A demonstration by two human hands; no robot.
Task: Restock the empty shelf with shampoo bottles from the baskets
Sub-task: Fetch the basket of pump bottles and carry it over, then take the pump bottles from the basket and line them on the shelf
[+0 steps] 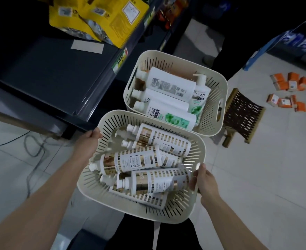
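Note:
I hold a cream slotted basket (173, 212) between both hands, tilted toward me. My left hand (92, 137) grips its left rim, and my right hand (201, 179) grips the handle cut-out on its right side. Several white bottles with gold-checkered labels (139, 160) lie jumbled inside it. A second cream basket (214, 98) stands just beyond, holding white CLEAR shampoo bottles with green labels (168, 114). The empty dark shelf (54, 73) stretches to the upper left.
Yellow bags (101, 17) sit at the back of the shelf beside a grey card (87, 46). A small woven stool (242, 116) stands right of the far basket. Orange boxes (289, 91) lie scattered on the tiled floor. Cables (35, 150) trail on the floor at left.

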